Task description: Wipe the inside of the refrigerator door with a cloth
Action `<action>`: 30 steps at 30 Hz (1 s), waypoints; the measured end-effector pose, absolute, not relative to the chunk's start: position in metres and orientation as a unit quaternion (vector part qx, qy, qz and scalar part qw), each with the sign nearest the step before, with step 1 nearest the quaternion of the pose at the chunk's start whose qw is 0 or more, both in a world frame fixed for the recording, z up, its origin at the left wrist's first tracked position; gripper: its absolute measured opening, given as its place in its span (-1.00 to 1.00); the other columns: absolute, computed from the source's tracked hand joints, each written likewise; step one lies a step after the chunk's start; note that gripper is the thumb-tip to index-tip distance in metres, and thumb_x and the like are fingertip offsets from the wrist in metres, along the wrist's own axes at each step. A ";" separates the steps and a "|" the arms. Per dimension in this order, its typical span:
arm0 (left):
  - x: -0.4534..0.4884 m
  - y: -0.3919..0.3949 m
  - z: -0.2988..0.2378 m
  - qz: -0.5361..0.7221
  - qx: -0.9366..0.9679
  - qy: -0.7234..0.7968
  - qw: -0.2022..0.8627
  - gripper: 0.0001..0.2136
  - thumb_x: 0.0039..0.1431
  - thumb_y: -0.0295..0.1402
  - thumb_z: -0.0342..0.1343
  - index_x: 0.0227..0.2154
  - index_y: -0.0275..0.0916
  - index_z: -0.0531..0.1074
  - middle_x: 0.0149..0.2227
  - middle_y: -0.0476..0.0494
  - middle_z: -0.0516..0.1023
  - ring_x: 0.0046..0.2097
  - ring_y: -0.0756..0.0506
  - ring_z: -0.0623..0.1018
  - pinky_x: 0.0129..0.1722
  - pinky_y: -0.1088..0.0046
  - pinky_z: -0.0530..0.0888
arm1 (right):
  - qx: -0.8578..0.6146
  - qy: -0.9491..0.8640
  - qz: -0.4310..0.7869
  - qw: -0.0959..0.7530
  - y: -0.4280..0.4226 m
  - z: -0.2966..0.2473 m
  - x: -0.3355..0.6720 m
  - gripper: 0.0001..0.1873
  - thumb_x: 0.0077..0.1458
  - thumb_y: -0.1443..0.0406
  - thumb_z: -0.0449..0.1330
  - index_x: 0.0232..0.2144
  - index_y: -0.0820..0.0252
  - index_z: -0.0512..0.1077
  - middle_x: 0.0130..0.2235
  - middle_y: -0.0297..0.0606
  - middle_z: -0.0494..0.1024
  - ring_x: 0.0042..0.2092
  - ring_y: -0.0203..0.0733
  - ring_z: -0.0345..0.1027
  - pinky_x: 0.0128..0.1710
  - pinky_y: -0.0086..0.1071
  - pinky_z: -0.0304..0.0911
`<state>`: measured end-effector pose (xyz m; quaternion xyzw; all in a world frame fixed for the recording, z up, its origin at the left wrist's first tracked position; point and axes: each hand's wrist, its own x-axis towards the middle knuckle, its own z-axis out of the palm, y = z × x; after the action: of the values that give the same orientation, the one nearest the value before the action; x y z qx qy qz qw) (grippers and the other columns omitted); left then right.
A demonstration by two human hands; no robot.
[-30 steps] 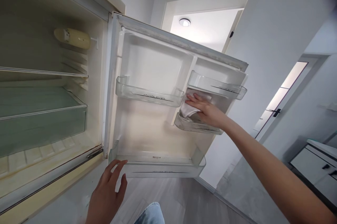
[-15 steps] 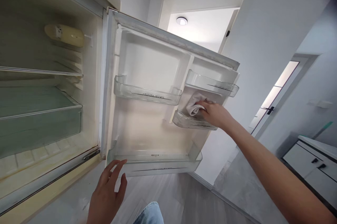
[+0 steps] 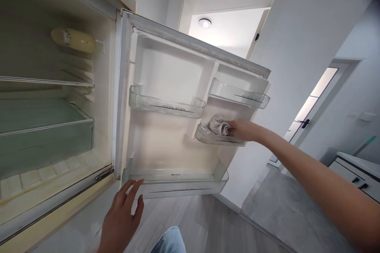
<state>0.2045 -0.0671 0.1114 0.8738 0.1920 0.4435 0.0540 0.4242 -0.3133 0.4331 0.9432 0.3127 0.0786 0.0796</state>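
Note:
A light grey cloth [image 3: 219,125] is bunched in my right hand [image 3: 244,130], whose fingers are closed on it. Hand and cloth reach into the lower right door pocket [image 3: 218,139], a clear plastic bin on the inside of the swung-out fridge door [image 3: 166,142]. My left hand [image 3: 125,209] is at the near lower corner of the door, its fingers apart and the tips by the left end of the long bottom pocket [image 3: 181,189]. Whether those fingertips touch the pocket, I cannot tell. Two more clear pockets, the upper left one [image 3: 166,105] and the upper right one [image 3: 237,94], hold nothing visible.
On the left the fridge interior [image 3: 103,126] shows a glass shelf, a greenish drawer [image 3: 47,146] and a yellowish lamp cover [image 3: 74,40]. My knee [image 3: 169,241] is below the door. Behind are a doorway, a white cabinet [image 3: 353,174] and grey flooring [image 3: 225,225].
My right hand has moved slightly down with the cloth, lower into the small pocket, and the cloth has bunched differently. My left hand has hardly moved.

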 end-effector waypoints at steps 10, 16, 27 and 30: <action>0.202 -0.066 0.103 0.460 0.865 0.191 0.067 -0.63 0.20 -0.27 0.03 0.08 -0.07 0.29 0.08 -0.20 0.41 -0.15 -0.05 0.55 -0.41 0.51 0.57 | 0.860 0.129 0.102 -0.483 -0.385 0.438 0.396 -0.79 0.04 0.11 0.14 -0.38 0.10 0.45 -0.40 -0.11 0.53 -0.48 -0.07 0.39 -0.60 -0.26 0.26; 0.200 -0.068 0.108 0.455 0.868 0.185 0.068 -0.62 0.20 -0.29 0.04 0.09 -0.08 0.28 0.06 -0.22 0.42 -0.11 -0.06 0.56 -0.52 0.59 0.51 | 0.837 0.197 0.460 -0.222 -0.392 0.396 0.369 -0.45 0.07 0.38 -0.04 0.11 -0.01 0.33 0.00 -0.16 0.52 -0.06 0.14 0.45 -0.25 -0.08 0.41; 0.199 -0.069 0.111 0.462 0.866 0.188 0.044 -0.64 0.22 -0.37 0.00 0.08 -0.11 0.29 0.05 -0.22 0.43 -0.09 -0.08 0.56 -0.48 0.58 0.53 | 0.840 0.187 0.135 -0.491 -0.385 0.390 0.401 -0.70 0.04 0.20 0.13 -0.15 0.11 0.46 -0.27 -0.23 0.58 -0.26 -0.07 0.48 -0.42 -0.31 0.40; 0.198 -0.068 0.111 0.462 0.865 0.189 0.054 -0.66 0.22 -0.42 -0.03 0.06 -0.10 0.30 0.04 -0.21 0.44 -0.11 -0.04 0.56 -0.50 0.62 0.50 | 0.715 0.055 0.152 -0.680 -0.399 0.396 0.408 -0.72 -0.10 0.25 0.23 -0.24 0.10 0.44 -0.16 -0.18 0.56 -0.16 -0.03 0.48 -0.42 -0.33 0.44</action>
<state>0.1985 -0.0677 0.1106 0.8650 0.1890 0.4617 0.0540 0.4079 -0.3989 0.3962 0.7149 0.0551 0.1525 -0.6801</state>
